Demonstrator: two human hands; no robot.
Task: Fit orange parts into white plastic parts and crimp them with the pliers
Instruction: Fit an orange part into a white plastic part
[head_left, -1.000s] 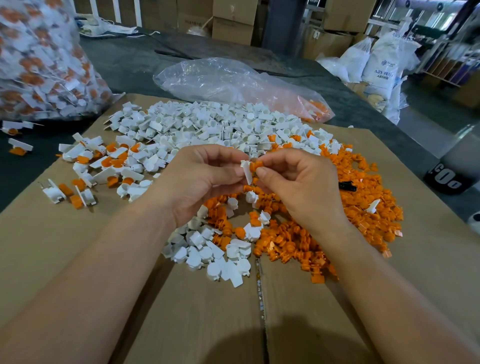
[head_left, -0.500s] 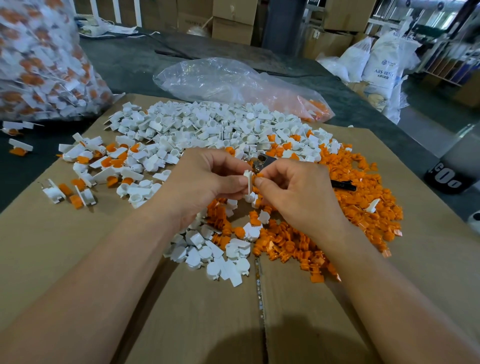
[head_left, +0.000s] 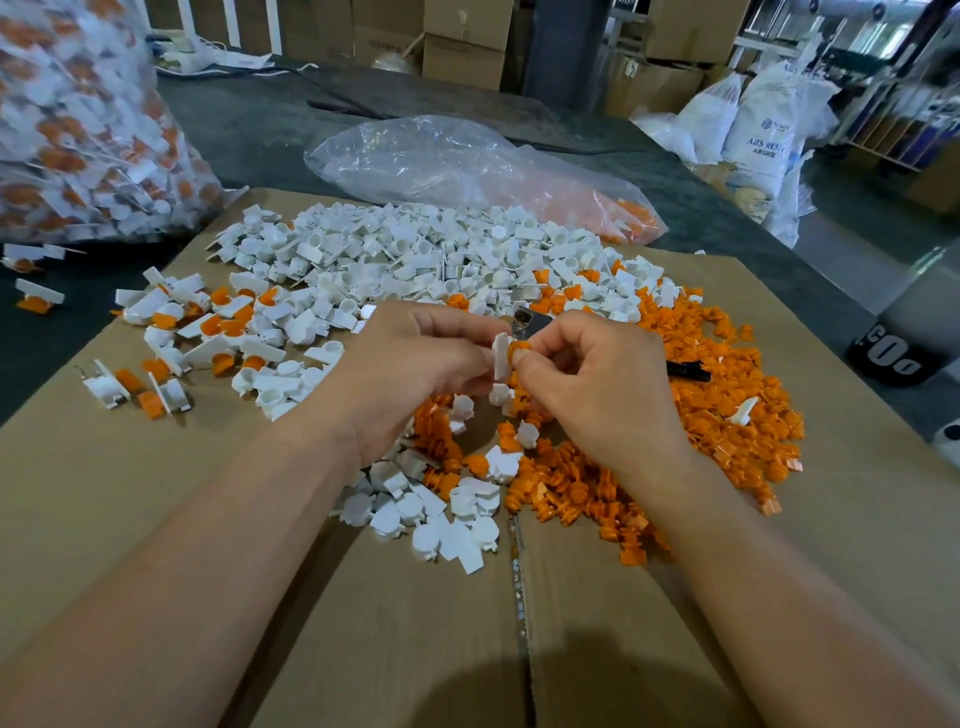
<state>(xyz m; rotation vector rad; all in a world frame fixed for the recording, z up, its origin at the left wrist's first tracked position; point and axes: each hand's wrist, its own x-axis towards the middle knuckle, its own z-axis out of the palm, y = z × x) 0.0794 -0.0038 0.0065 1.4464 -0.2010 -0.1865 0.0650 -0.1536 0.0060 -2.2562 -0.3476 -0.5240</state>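
Note:
My left hand pinches a small white plastic part held upright above the cardboard. My right hand pinches an orange part pressed against the white part's right side. Behind my hands spreads a heap of white parts; a heap of orange parts lies right and below. The pliers lie partly hidden behind my hands, a black handle showing on the orange heap. Several joined white-and-orange pieces lie to the left.
A flat cardboard sheet covers the dark table. A clear bag of finished pieces stands at the far left. A nearly empty clear bag lies behind the heaps. Boxes and white sacks stand further back.
My hands dropped slightly and drew nearer to me. The orange part has gone from above the white part's tip to against its side. The pliers' head came into sight behind my hands.

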